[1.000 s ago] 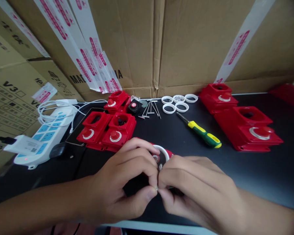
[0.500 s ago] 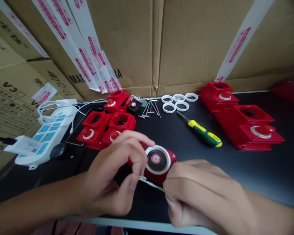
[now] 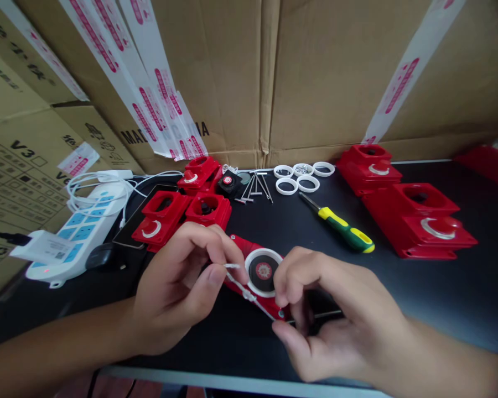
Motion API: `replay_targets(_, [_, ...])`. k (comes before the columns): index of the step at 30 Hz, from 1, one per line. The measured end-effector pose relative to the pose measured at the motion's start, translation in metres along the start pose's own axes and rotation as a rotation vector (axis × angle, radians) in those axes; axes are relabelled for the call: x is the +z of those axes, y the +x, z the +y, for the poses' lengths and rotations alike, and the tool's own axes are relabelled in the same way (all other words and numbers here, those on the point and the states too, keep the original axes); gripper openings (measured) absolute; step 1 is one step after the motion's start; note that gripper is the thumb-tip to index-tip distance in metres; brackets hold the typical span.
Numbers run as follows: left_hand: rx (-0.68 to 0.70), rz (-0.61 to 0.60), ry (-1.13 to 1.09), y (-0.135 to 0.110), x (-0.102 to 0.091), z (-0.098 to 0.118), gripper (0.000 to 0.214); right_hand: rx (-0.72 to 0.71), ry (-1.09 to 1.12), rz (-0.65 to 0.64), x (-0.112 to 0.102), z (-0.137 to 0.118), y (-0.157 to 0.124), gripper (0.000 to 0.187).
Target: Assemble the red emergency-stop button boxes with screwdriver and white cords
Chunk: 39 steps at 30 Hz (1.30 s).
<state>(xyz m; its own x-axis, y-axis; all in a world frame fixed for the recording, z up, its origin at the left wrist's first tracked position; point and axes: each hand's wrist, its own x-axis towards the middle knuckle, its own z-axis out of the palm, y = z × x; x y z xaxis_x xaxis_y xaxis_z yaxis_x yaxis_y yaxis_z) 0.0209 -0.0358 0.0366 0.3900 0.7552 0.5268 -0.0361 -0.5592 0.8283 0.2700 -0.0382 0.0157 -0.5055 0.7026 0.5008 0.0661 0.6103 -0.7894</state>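
Note:
My left hand [image 3: 186, 290] pinches the end of a thin white cord [image 3: 235, 281] between thumb and fingertips. A small knot or loop sits midway along the cord, which runs down to my right hand [image 3: 327, 315]. There the thumb and curled fingers are around the cord's other end. A thin light line, perhaps a slim rod, shows past the thumb; its kind is unclear. Behind both hands lies a red alarm box [image 3: 241, 243] with a white ring [image 3: 253, 255] around a black disc [image 3: 262, 271] bearing a red emblem. My hands partly cover it.
Red alarm boxes stand at left [image 3: 161, 205] and right [image 3: 423, 221]. White rings [image 3: 286, 186], small metal T-shaped hammers [image 3: 255, 185] and a green-yellow screwdriver [image 3: 344, 228] lie farther back. At left is a power strip [image 3: 87, 221]; behind, cardboard boxes [image 3: 323, 72].
My right hand has opened out from a fist, showing its thumb and fingers. My left hand has risen slightly, and the knot in the cord now shows between the hands.

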Motion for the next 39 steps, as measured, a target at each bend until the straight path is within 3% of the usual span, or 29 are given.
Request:
replay_targets(3, [-0.049, 0.019, -0.086, -0.001, 0.001, 0.0, 0.007, 0.011, 0.026, -0.036, -0.001, -0.002, 0.0, 0.046])
replay_targets(8, [-0.078, 0.048, -0.217, 0.0, 0.003, 0.001, 0.011, 0.009, -0.019, -0.012, 0.0, -0.005, 0.001, 0.029])
replay_targets(21, [-0.113, 0.056, -0.391, 0.0, 0.003, 0.004, 0.012, 0.091, 0.079, 0.051, 0.005, -0.007, 0.004, 0.028])
replay_targets(28, [-0.099, 0.071, -0.439, -0.002, 0.007, 0.005, 0.014, 0.107, 0.053, 0.035, 0.001, -0.007, 0.005, 0.022])
replay_targets(34, [-0.063, 0.177, -0.378, 0.002, -0.001, 0.012, 0.009, 0.082, 0.004, 0.049, 0.002, -0.006, 0.005, 0.021])
replay_targets(39, [-0.016, 0.162, -0.303, 0.001, -0.001, 0.001, 0.01, 0.212, 0.172, 0.083, 0.001, -0.009, 0.007, 0.023])
